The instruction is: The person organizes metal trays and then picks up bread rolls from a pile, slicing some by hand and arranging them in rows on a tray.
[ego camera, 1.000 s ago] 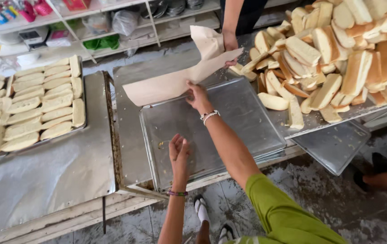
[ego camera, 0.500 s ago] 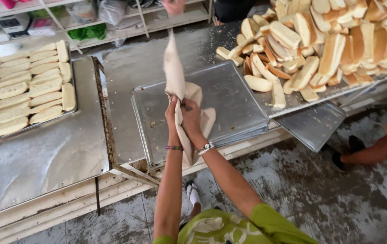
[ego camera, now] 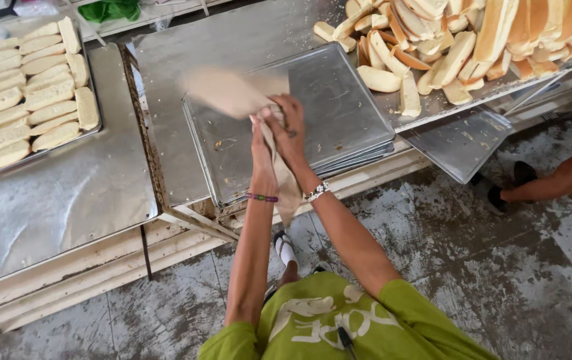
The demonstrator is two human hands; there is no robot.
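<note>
Now the brown paper sheet [ego camera: 239, 93] is lower than half a second ago: then it stood up tall above both hands, and now its upper part lies flat and blurred over the stack of metal trays [ego camera: 339, 113], while its lower end hangs down between the wrists. One second ago the sheet was stretched far over the surface toward the bread; now it is gathered close to the body. Both hands have stayed together on it. The left hand [ego camera: 262, 143] is closed around the paper from the left side, and the right hand [ego camera: 289, 127] is closed on it too, with the fingers curled over the top — the two hands touch each other. The left wrist carries a thin coloured band, the right wrist a white beaded bracelet.

The trays lie near the front edge of the metal surface [ego camera: 166, 147], and some crumbs are on the top tray. To the right, at the back, a big pile of bread loaves [ego camera: 446, 47] lies partly touching the stack. One more single tray [ego camera: 462, 140] leans out over the front edge at the right. On the left, another tray holds rows of pale bread pieces [ego camera: 29, 87]. The floor [ego camera: 486, 273] is grey concrete, stained and wet-looking, and another person's leg [ego camera: 552, 183] enters from the right.
</note>
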